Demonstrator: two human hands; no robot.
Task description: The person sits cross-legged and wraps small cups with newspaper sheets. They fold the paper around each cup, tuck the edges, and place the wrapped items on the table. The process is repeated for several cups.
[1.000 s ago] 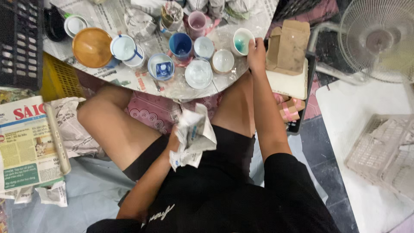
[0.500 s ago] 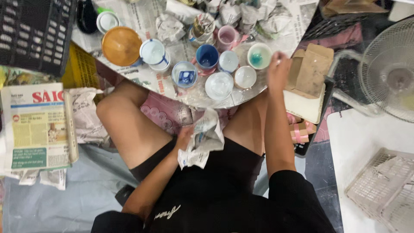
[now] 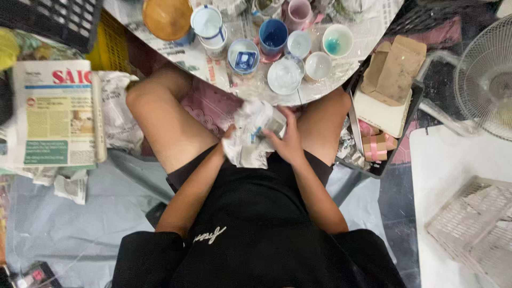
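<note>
Both hands are working together in the lap, just below the near edge of the round newspaper-covered table (image 3: 341, 80). Left hand (image 3: 230, 140) is cupping a crumpled white paper wad (image 3: 246, 136) from the left side, fingers mostly hidden under the paper so I cannot tell their spread. Right hand (image 3: 290, 141) is closing around a small pale ceramic cup (image 3: 274, 121) that is sitting half buried in the wad, fingers curled narrow over its far side.

Step in hand, as I judge it: wiping or wrapping the cup with the paper (cannot tell which, the cup is mostly covered). The next move probably calls for turning the cup inside the wad while the left hand is bracing it, keeping a firm grip since glazed ware is likely slippery.

Further out, bare knees are framing the table edge. On the table: a white shallow round bowl (image 3: 284, 76), a white cup (image 3: 319, 65), a light blue cup holding a blue square piece (image 3: 244, 56), a dark blue cup (image 3: 273, 35), a teal-lined cup (image 3: 337, 40), an orange-brown round bowl (image 3: 167, 18).

To the right, a folded brown cardboard box (image 3: 392, 69) is lying on a dark tray. To the left, a folded newspaper stack (image 3: 53, 114) is resting on the floor. Far right, a white electric fan (image 3: 488, 80) is standing well apart.
</note>
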